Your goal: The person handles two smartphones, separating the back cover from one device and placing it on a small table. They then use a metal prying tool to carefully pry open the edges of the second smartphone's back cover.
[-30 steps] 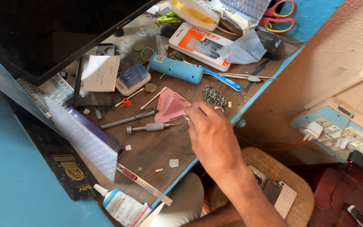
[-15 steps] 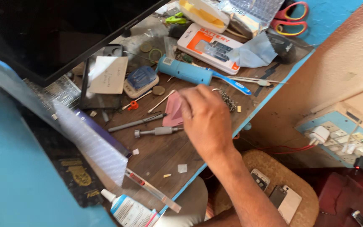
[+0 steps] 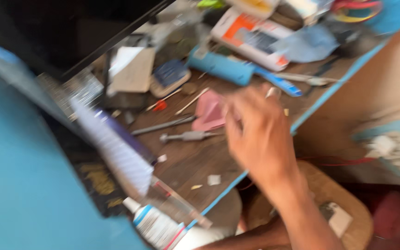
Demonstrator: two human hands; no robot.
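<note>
My right hand [image 3: 260, 134] reaches over the right edge of a cluttered wooden table [image 3: 186, 162], seen from the back, with the fingers curled. Its fingertips are beside a pink triangular piece [image 3: 207, 111]. A small pale bit shows at one fingertip, but blur hides whether it is held. A grey screwdriver [image 3: 188, 136] lies just left of the hand, with a thin grey rod [image 3: 163, 125] above it. Behind the hand lie a blue cylinder [image 3: 221, 68] and a blue-handled tool [image 3: 278, 84]. My left hand is out of sight.
A dark screen [image 3: 70, 32] leans at the back left. A white and orange box [image 3: 251, 39] sits at the far side, a white glue bottle [image 3: 156, 227] at the near edge. A round wooden stool [image 3: 343, 194] and a power strip [image 3: 394, 148] are to the right.
My right hand has moved forward and left over the table, from near the edge to beside the pink piece. The view has shifted and gone blurry.
</note>
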